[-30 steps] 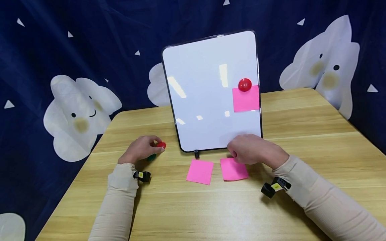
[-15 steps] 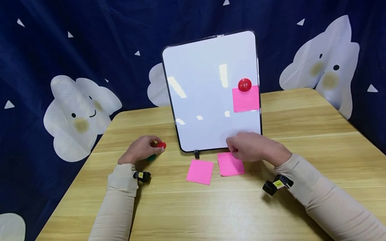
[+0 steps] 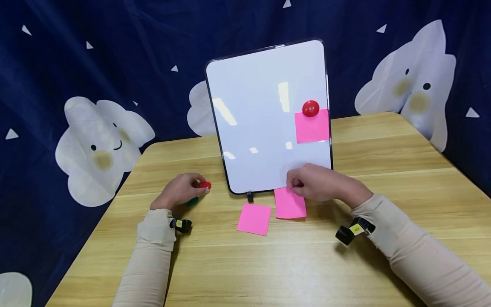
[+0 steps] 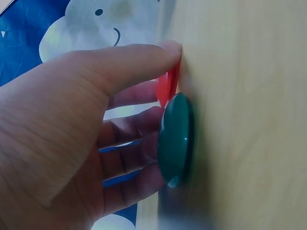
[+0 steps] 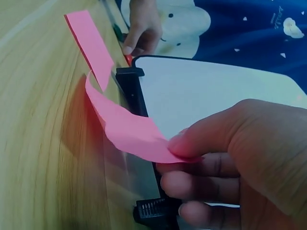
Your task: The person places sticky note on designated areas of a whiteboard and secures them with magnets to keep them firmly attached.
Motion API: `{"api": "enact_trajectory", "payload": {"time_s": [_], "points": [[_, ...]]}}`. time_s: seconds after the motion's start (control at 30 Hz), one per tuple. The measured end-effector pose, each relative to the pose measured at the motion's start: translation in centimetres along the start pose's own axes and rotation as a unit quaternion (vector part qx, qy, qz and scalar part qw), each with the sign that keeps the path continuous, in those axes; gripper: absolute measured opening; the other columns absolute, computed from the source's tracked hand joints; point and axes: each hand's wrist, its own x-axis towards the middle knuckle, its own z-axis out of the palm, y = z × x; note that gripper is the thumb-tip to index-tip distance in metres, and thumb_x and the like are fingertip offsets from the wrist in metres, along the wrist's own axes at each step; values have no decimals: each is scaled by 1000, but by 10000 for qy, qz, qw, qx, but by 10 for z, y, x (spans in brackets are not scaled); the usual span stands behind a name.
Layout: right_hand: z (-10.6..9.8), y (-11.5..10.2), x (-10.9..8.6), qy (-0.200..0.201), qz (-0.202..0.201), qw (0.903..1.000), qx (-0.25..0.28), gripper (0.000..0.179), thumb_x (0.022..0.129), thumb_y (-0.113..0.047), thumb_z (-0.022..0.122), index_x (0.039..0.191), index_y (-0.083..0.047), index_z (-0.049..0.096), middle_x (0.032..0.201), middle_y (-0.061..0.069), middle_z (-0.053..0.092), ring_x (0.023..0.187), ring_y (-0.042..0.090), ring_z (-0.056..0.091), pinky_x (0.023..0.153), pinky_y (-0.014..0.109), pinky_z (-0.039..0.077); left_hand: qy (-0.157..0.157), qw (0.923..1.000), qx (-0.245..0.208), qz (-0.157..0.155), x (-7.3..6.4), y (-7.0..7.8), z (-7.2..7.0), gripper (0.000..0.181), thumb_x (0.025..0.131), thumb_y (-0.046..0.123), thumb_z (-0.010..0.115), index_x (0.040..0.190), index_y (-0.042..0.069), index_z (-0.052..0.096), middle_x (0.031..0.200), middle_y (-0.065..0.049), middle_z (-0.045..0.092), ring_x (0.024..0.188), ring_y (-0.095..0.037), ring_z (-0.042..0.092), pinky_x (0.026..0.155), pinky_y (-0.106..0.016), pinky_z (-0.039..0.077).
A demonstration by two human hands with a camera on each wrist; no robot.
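My left hand [image 3: 179, 190] is at the table's left side, thumb and forefinger around the edges of a round red magnet [image 3: 205, 185]. A green magnet [image 4: 175, 139] lies beside it, by the other fingers in the left wrist view. In front of the whiteboard [image 3: 264, 119], my right hand [image 3: 322, 183] pinches one corner of a pink sticky note [image 5: 129, 132] between thumb and forefinger. That note bends and hangs down from the fingers, its upper edge before the board's bottom rim. Another pink sticky note [image 3: 254, 219] lies flat on the table to the left.
High on the board's right side, a red magnet [image 3: 310, 108] sits over the top of a third pink note [image 3: 312, 128]. The board stands on small black feet [image 3: 250, 197] on a wooden table [image 3: 268, 268]. A dark blue cloud-print curtain [image 3: 161, 38] hangs behind.
My right hand has risen a little, lifting the pinched sticky note up and slightly left toward the board's lower edge. The left hand has stayed still at the red magnet.
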Motion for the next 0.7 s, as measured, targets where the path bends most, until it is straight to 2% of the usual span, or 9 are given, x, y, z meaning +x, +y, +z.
{"api": "enact_trajectory", "payload": {"time_s": [0.3, 0.7], "points": [[-2, 0, -1, -36, 235, 9994, 249, 16, 89, 0, 66, 92, -14, 74, 77, -6, 59, 76, 15, 52, 68, 31, 46, 82, 9997, 81, 223, 3, -2, 2, 37, 90, 34, 74, 119, 11, 71, 102, -5, 67, 87, -21, 60, 76, -39, 51], [-2, 2, 0, 81, -2, 9989, 466, 23, 86, 5, 61, 97, -11, 74, 79, -4, 58, 80, 17, 53, 74, 34, 46, 145, 9996, 70, 214, 4, -3, 3, 37, 89, 33, 75, 117, 10, 71, 104, -5, 66, 89, -22, 59, 78, -39, 52]]}}
